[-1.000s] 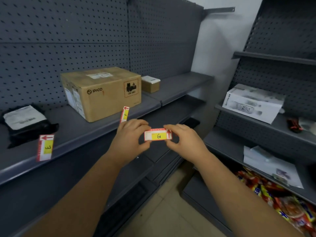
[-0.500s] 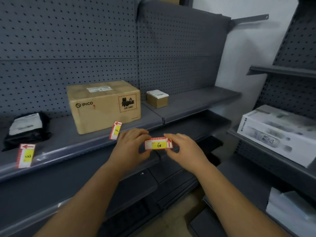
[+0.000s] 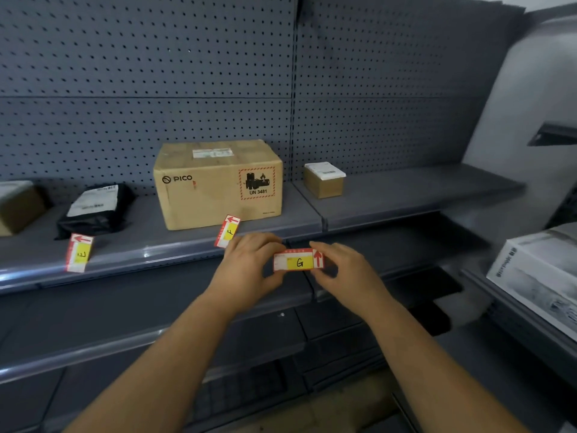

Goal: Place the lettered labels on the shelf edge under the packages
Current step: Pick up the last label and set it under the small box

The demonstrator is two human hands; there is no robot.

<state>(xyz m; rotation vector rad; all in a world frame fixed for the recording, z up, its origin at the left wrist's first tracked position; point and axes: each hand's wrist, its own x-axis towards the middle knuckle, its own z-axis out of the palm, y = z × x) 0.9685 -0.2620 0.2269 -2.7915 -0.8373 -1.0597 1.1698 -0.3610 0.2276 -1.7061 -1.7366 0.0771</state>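
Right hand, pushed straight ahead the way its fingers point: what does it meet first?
Beyond the G label it pinches together with the left hand, the right hand would probably meet the shelf edge near the seam, below and left of the small box. Depth is unclear.

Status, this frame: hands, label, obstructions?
Left hand and right hand pinch G label, not yet on shelf edge. E label, F label up. Path clear.

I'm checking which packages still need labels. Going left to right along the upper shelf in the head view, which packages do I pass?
cropped brown box at the left edge → black mailer bag → large PICO carton → small box with a white sticker on top.
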